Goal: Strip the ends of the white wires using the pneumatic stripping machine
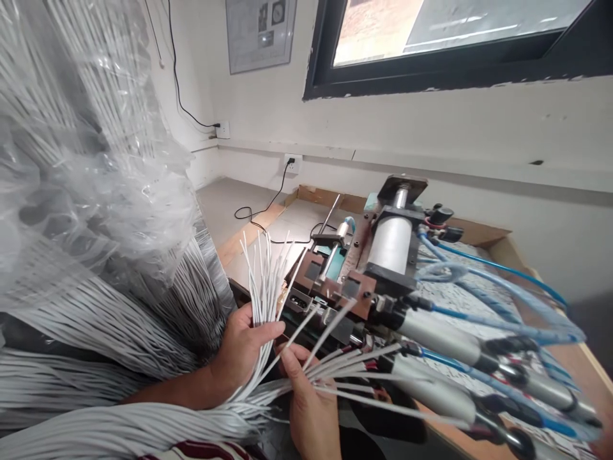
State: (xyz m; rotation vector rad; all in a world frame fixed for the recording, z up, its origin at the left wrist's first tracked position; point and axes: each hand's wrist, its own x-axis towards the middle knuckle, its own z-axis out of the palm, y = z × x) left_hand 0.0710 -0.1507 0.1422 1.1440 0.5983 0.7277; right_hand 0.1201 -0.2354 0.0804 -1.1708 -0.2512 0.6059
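My left hand [242,348] is closed around a fan of thin white cables [262,281] whose ends stick up in front of a small pneumatic machine [364,268]. My right hand [306,402] pinches another spread of white cables [345,364]; their ends point right, toward the machine's front. Both bunches run back into a thick bundle of white cables [134,428] lying across my lap. The machine has a white cylinder [390,243] on top and a dark slot block [311,281] facing my hands.
A big heap of white cables in clear plastic wrap [86,191] fills the left. Blue air hoses [498,287] and metal cylinders [445,345] trail right over the wooden bench [589,370]. Black cords [258,214] run to wall sockets [292,162]. A window [454,38] is above.
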